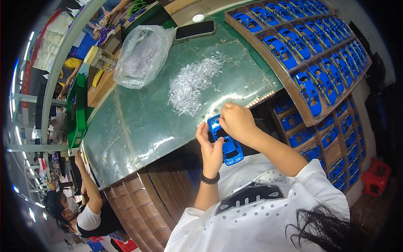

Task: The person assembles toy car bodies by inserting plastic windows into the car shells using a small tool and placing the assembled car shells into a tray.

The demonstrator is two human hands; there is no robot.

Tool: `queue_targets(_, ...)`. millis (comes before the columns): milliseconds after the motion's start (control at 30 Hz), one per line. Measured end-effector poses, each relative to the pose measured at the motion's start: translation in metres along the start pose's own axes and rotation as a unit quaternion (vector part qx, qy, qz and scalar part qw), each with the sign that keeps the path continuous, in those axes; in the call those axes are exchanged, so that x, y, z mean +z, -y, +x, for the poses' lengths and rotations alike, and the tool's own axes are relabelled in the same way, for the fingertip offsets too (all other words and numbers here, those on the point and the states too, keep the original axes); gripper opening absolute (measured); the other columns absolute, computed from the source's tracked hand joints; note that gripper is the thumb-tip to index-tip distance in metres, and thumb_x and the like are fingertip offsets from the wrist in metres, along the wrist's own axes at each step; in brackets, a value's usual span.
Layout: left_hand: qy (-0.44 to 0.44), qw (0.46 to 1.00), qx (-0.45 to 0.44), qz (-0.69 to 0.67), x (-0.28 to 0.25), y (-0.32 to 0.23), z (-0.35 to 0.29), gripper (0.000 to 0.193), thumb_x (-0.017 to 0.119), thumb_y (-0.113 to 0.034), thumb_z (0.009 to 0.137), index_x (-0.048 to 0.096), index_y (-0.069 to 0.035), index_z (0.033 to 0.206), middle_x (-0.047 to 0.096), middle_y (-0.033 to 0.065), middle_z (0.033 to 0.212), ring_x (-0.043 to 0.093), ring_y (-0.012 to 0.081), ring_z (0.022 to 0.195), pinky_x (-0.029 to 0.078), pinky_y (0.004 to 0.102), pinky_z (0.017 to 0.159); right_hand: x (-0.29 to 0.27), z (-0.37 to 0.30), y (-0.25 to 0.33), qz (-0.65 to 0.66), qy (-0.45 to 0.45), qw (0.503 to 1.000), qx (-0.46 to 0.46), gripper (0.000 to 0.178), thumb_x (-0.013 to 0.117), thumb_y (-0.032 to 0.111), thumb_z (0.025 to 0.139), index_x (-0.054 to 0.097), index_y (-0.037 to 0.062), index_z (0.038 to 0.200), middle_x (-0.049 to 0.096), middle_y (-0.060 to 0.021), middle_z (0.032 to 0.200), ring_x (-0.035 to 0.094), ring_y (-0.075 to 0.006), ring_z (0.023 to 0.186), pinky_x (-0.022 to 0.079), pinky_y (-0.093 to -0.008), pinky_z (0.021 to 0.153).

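A blue toy car body shell (230, 149) is held at the near edge of the green table. My left hand (211, 150) grips its left side, with the thumb across it. At the shell's far end, my right hand (237, 121) is closed, its fingertips pinched against the rim. Whatever those fingertips hold, if anything, is hidden. Just beyond both hands lies a loose pile of small clear plastic pieces (187, 90) on the tabletop.
A clear bag (144, 56) of similar pieces sits beyond the pile, beside a phone (195, 30). Divided cardboard trays (289, 69) of blue shells stand at the right. A green bin (77, 111) is far left. A co-worker (75, 210) sits at lower left.
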State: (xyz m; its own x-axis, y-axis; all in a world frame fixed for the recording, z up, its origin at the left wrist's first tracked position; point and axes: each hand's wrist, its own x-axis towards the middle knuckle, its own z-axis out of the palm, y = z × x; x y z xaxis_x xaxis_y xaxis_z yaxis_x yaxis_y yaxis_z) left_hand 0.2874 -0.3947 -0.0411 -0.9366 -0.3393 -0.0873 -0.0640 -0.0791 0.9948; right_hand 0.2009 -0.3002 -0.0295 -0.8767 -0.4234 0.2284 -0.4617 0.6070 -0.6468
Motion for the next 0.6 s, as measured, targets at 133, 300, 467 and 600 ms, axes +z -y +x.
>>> queue_targets(133, -0.002, 0.996, 0.018, 0.087, -0.005, -0.009, 0.016, 0.041, 0.052, -0.004, 0.077, 0.038, -0.002, 0.115, 0.053, 0.0126, 0.096, 0.053, 0.0092, 0.053, 0.043, 0.0187, 0.047, 0.002, -0.003, -0.001, -0.058, 0.013, 0.998, -0.002, 0.008, 0.056, 0.008, 0.065, 0.055, 0.0007, 0.062, 0.053, -0.0114, 0.068, 0.056, -0.0256, 0.066, 0.046, -0.0339, 0.056)
queue_targets(300, 0.030, 0.971, 0.050, 0.232, -0.018, -0.008, 0.045, 0.013, 0.056, -0.001, 0.071, 0.057, 0.003, 0.083, 0.055, 0.0077, 0.071, 0.050, 0.0084, 0.048, 0.040, 0.0206, 0.045, 0.000, 0.005, -0.001, -0.003, 0.018, 0.998, -0.052, 0.007, 0.056, 0.005, 0.064, 0.053, -0.0007, 0.066, 0.054, -0.0136, 0.066, 0.057, -0.0283, 0.064, 0.046, -0.0355, 0.055)
queue_targets(467, 0.032, 0.947, 0.135, 0.291, -0.018, -0.003, 0.052, 0.012, 0.057, 0.001, 0.067, 0.057, 0.004, 0.079, 0.053, 0.0078, 0.064, 0.049, 0.0089, 0.045, 0.038, 0.0213, 0.044, -0.007, 0.023, -0.013, 0.019, 0.117, 0.990, -0.079, 0.015, 0.059, 0.004, 0.063, 0.050, -0.0014, 0.074, 0.056, -0.0163, 0.067, 0.055, -0.0331, 0.066, 0.044, -0.0389, 0.059)
queue_targets(600, 0.041, 0.952, 0.112, 0.281, -0.019, -0.010, 0.057, 0.011, 0.057, 0.001, 0.068, 0.057, 0.004, 0.079, 0.053, 0.0079, 0.065, 0.051, 0.0091, 0.046, 0.040, 0.0205, 0.044, -0.005, 0.031, -0.023, 0.097, 0.113, 0.984, -0.100, 0.013, 0.057, 0.003, 0.060, 0.055, -0.0013, 0.072, 0.057, -0.0172, 0.068, 0.056, -0.0313, 0.065, 0.045, -0.0358, 0.060)
